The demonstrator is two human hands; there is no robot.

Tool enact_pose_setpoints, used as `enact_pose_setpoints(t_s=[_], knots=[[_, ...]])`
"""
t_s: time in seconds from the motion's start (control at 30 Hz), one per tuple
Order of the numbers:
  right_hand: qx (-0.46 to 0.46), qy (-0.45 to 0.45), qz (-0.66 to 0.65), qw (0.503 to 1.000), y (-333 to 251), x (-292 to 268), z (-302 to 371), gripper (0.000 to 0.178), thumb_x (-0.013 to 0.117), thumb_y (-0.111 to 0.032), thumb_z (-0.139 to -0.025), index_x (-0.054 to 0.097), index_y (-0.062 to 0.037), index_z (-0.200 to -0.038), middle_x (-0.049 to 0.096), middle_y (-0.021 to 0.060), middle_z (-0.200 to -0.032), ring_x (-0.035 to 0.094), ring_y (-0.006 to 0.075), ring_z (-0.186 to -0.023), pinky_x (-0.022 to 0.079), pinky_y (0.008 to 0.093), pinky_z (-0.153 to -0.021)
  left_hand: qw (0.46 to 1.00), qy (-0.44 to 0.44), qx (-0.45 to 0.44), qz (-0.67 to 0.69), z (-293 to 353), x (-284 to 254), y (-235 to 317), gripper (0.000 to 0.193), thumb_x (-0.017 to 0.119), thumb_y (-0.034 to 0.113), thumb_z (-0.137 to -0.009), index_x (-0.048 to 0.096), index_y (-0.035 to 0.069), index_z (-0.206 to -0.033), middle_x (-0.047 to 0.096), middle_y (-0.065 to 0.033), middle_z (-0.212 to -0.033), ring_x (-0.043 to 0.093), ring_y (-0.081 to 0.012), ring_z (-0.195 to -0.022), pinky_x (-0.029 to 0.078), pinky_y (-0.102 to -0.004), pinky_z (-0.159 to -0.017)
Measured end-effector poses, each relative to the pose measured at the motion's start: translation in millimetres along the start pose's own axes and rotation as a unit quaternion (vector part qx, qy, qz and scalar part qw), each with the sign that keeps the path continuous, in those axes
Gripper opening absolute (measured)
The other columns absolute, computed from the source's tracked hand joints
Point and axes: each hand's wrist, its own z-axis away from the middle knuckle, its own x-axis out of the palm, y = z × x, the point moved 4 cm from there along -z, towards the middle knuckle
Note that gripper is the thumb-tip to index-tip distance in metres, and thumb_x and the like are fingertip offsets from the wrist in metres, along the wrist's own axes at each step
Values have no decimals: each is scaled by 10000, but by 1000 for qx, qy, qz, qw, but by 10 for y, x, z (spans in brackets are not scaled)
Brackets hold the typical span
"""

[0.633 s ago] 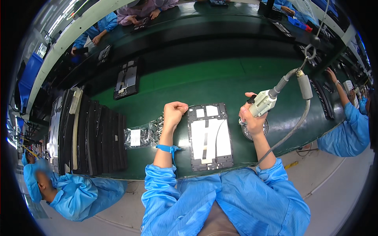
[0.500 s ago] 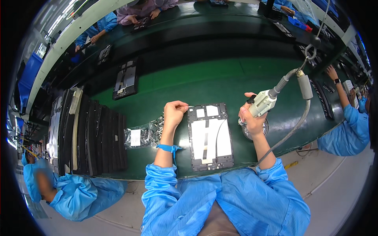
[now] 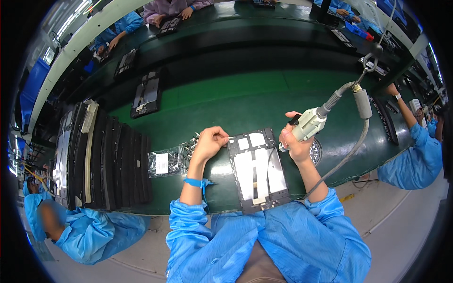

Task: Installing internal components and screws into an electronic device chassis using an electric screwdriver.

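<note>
A flat black tablet-like panel point(image 3: 272, 170) with white and silver areas lies on the green table in front of me, slightly turned. At its upper left corner, my left hand point(image 3: 211, 143) is closed in a pinch; what the fingertips hold is too small to make out. My right hand point(image 3: 298, 145) is wrapped round a pale corded hand tool point(image 3: 310, 125) with a black part on its side, by the panel's upper right side. Its working end is mostly hidden by my fingers. Behind that hand sits a round, perforated metal dish point(image 3: 316, 152), partly covered.
Left stands a row of upright black panels point(image 3: 108, 162). A clear bag of small dark parts point(image 3: 177, 162) lies beside my left wrist. Another panel point(image 3: 146, 94) rests farther back. The tool's grey cable point(image 3: 355, 150) loops down on the right. Co-workers sit around the table.
The panel has turned slightly, its near end shifting right and toward me. My left hand has moved slightly down and right; my right hand and the tool have shifted slightly left.
</note>
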Motion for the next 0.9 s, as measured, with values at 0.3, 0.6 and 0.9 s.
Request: enact_pose_setpoints(t_s=[0.3, 0.6, 0.9], knots=[[37, -55, -82, 994, 144, 556, -79, 321, 576, 13, -850, 447, 19, -1143, 462, 1, -640, 446, 71, -462, 390, 224, -450, 983, 143, 44, 107, 288, 192, -142, 39, 687, -52, -787, 661, -64, -815, 625, -71, -780, 631, -113, -593, 471, -230, -524], [51, -123, -89, 987, 491, 1138, -226, 288, 558, 38, -856, 437, 18, -1117, 460, -1, -640, 441, 69, -447, 370, 222, -425, 983, 83, 39, 160, 266, 110, -171, 60, 656, -78, -808, 675, -89, -863, 652, -101, -870, 648, -143, -647, 527, -238, -583], [34, -120, -93, 988, 622, 1182, -240, 267, 568, 7, -867, 429, 14, -1095, 454, 1, -622, 433, 62, -449, 372, 217, -427, 986, 79, -7, 150, 261, 95, -136, 90, 673, -59, -798, 665, -70, -887, 667, -89, -800, 660, -123, -638, 519, -235, -573]])
